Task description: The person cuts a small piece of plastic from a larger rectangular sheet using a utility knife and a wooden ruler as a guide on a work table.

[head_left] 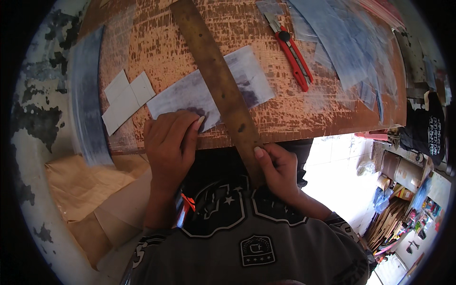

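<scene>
Two hands: low centre of frame.
Left hand [170,142]: flat, fingers together, pressing grey sheet [209,90].
Right hand [280,168]: pinched on brass ruler [216,76] end.

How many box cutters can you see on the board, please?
1. A red box cutter lies on the board, right of the ruler, beside the clear sheets. Others may be hidden under those sheets.

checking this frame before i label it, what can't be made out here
Head view only:
- Sheet: the strip under the ruler and the corner under the left hand are hidden.
- Ruler's near end: covered by the right hand.
- Red utility knife: blade state too small to tell.
- Plastic sheets: blurred near the rim.
</scene>
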`<state>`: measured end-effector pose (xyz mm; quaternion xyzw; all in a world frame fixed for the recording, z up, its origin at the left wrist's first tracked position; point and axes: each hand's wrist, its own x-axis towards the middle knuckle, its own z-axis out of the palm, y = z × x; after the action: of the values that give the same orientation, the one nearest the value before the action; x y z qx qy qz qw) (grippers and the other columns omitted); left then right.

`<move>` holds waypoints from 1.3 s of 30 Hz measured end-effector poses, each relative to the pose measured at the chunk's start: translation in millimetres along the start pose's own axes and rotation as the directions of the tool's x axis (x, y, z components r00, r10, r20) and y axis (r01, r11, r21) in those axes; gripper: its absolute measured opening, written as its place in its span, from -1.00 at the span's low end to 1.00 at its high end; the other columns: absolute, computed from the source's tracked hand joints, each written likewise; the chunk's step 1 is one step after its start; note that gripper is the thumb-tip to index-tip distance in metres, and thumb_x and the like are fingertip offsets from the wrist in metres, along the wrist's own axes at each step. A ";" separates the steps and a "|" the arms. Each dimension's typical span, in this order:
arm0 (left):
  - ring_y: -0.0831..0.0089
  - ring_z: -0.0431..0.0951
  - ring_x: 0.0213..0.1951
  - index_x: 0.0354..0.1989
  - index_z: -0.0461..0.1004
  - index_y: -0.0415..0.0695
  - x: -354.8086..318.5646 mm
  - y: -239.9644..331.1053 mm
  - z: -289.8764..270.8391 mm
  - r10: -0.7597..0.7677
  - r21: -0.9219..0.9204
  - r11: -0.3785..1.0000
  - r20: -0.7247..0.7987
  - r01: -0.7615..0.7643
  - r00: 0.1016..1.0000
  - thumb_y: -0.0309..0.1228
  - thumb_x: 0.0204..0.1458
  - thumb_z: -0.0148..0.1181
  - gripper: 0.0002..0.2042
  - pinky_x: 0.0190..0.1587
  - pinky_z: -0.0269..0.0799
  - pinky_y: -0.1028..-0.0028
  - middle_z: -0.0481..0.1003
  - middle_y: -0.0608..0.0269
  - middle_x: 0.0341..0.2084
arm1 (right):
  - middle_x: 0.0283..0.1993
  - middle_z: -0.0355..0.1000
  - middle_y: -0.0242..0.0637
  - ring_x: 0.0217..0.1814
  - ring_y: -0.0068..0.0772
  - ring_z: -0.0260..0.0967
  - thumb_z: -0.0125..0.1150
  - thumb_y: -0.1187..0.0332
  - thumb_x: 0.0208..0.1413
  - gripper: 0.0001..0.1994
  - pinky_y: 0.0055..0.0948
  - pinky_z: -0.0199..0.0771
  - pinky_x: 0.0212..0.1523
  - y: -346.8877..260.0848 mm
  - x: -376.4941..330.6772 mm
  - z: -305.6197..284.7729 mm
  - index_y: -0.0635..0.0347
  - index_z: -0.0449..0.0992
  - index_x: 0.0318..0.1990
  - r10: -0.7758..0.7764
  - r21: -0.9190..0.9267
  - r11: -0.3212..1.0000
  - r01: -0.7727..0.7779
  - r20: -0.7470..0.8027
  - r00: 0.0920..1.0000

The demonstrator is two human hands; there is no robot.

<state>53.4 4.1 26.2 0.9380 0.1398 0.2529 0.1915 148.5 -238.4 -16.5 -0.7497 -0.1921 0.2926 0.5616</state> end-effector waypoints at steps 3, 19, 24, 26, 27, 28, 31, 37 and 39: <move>0.26 0.64 -0.19 -0.16 0.64 -0.11 -1.1 -1.0 1.9 0.004 0.003 1.000 -0.014 -0.004 1.000 -0.48 0.16 0.38 -0.89 -0.12 0.32 0.28 0.67 0.26 -0.24 | -0.64 0.29 -0.39 -0.54 -0.69 0.10 0.30 0.29 0.44 -0.73 -0.48 0.15 -0.52 -0.6 0.6 -1.6 0.30 0.60 -0.29 0.017 0.012 1.000 -0.017 0.015 1.000; 0.36 0.66 -0.29 -0.13 0.66 -0.21 -19.9 -6.5 -25.1 -0.210 -0.140 0.971 -0.087 0.196 0.974 -0.49 0.25 0.35 -0.90 -0.19 0.47 0.41 0.68 0.16 -0.32 | -0.49 0.49 -0.28 -0.40 -0.58 0.37 0.30 0.26 0.39 -0.74 -0.41 0.38 -0.34 -5.3 -1.8 -13.6 0.34 0.58 -0.20 0.061 -0.040 0.997 -0.060 0.041 0.997; 0.65 0.54 -0.49 0.05 0.63 -0.17 -59.1 -23.0 -34.5 -0.622 -0.455 0.720 -0.087 0.524 0.779 -0.39 0.35 0.29 -0.80 -0.47 0.31 0.60 0.64 0.33 -0.48 | -0.38 0.56 -0.12 -0.34 -0.30 0.52 0.31 0.23 0.31 -0.72 -0.28 0.47 -0.23 -9.5 -6.7 -24.9 0.34 0.60 -0.13 0.066 -0.179 0.983 -0.042 0.132 0.989; 0.68 0.52 -0.52 0.16 0.59 -0.18 -64.8 -22.5 -39.6 -0.670 -0.490 0.659 -0.039 0.570 0.741 -0.38 0.37 0.27 -0.74 -0.46 0.31 0.61 0.61 0.35 -0.52 | -0.31 0.63 -0.05 -0.29 -0.13 0.60 0.36 0.21 0.23 -0.68 -0.21 0.52 -0.22 -27.2 -5.2 -33.0 0.34 0.63 -0.07 0.060 -0.318 0.948 0.005 0.194 0.979; 0.69 0.50 -0.53 0.21 0.57 -0.18 -66.6 -21.6 -42.4 -0.691 -0.507 0.628 -0.013 0.591 0.723 -0.38 0.37 0.26 -0.70 -0.46 0.31 0.61 0.60 0.36 -0.54 | -0.29 0.64 -0.04 -0.27 -0.14 0.61 0.36 0.21 0.22 -0.67 -0.20 0.53 -0.22 -32.6 -3.7 -38.5 0.34 0.64 -0.07 0.084 -0.343 0.939 -0.011 0.197 0.977; 0.70 0.50 -0.52 0.23 0.57 -0.18 -69.1 -19.6 -45.7 -0.710 -0.507 0.595 0.033 0.624 0.704 -0.39 0.37 0.26 -0.69 -0.45 0.31 0.62 0.59 0.36 -0.54 | -0.27 0.65 -0.04 -0.26 -0.14 0.63 0.37 0.21 0.21 -0.67 -0.19 0.54 -0.22 -37.0 -3.6 -45.4 0.34 0.65 -0.07 0.112 -0.372 0.928 -0.032 0.197 0.974; 0.73 0.50 -0.51 0.29 0.55 -0.17 -77.9 -15.2 -49.5 -0.724 -0.517 0.529 0.138 0.673 0.676 -0.40 0.36 0.27 -0.64 -0.45 0.30 0.63 0.56 0.38 -0.56 | -0.37 0.67 -0.14 -0.35 -0.28 0.66 0.40 0.20 0.23 -0.70 -0.30 0.52 -0.35 -34.3 -1.5 -74.6 0.32 0.71 -0.17 0.217 -0.489 0.862 -0.133 0.120 0.969; 0.71 0.51 -0.51 0.35 0.53 -0.13 -87.9 -12.2 -36.4 -0.665 -0.538 0.565 0.152 0.625 0.731 -0.42 0.32 0.32 -0.57 -0.45 0.31 0.62 0.51 0.38 -0.59 | -0.52 0.54 -0.35 -0.51 -0.57 0.37 0.36 0.13 0.34 -0.69 -0.45 0.25 -0.46 -64.6 25.2 -89.1 0.26 0.65 -0.23 0.050 -0.607 0.795 0.005 0.073 0.996; 0.67 0.48 -0.54 0.36 0.52 -0.13 -87.5 -9.8 -37.7 -0.641 -0.500 0.603 0.161 0.622 0.751 -0.41 0.31 0.34 -0.55 -0.44 0.34 0.57 0.50 0.35 -0.60 | -0.52 0.49 -0.41 -0.48 -0.63 0.35 0.34 0.19 0.36 -0.74 -0.49 0.22 -0.45 -68.1 35.1 -82.9 0.24 0.63 -0.19 -0.078 -0.547 0.831 0.104 0.071 0.994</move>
<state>-41.1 -7.8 15.2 0.7337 0.3902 0.2131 0.5138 232.1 -257.2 57.1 -0.8624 -0.3162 0.2152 0.3315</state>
